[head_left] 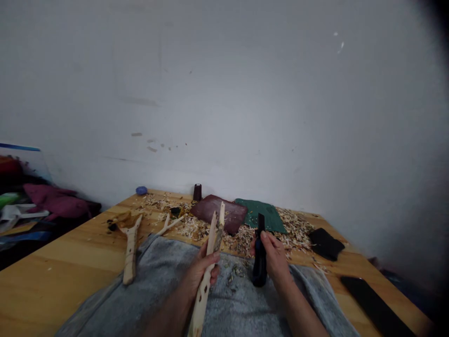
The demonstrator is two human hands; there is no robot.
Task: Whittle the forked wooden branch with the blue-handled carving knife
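- Gray cloth (157,290): spread over the near edge of the wooden table (45,281), rumpled, with small dark scraps on it between the two hands.
- Left hand (206,267): fingers wrapped firmly around a peeled forked branch (200,299), clamped below the fork. The branch slants above the cloth, its two narrow prongs pointing away from the person; dark knots mark the pale stem, and one prong bears rough bark.
- Right hand (275,255): thumb and fingers clamped on a black-handled tool (259,269), held nearly upright, apart from the branch. Its exact kind is too dark to tell.
- Black phone-like slab (375,304): flat on the table at the right.
- Y-shaped wooden slingshot frame (130,255): at the cloth's left edge, fork facing away.
- Smaller forked stick (170,225): just beyond the cloth.
- Black fabric piece (326,243): right of the heaped wood shavings (296,227).
- Maroon sheet (220,210) and green sheet (264,214): side by side among the shavings.
- Dark spool (197,192): upright near the pale wall (245,93).
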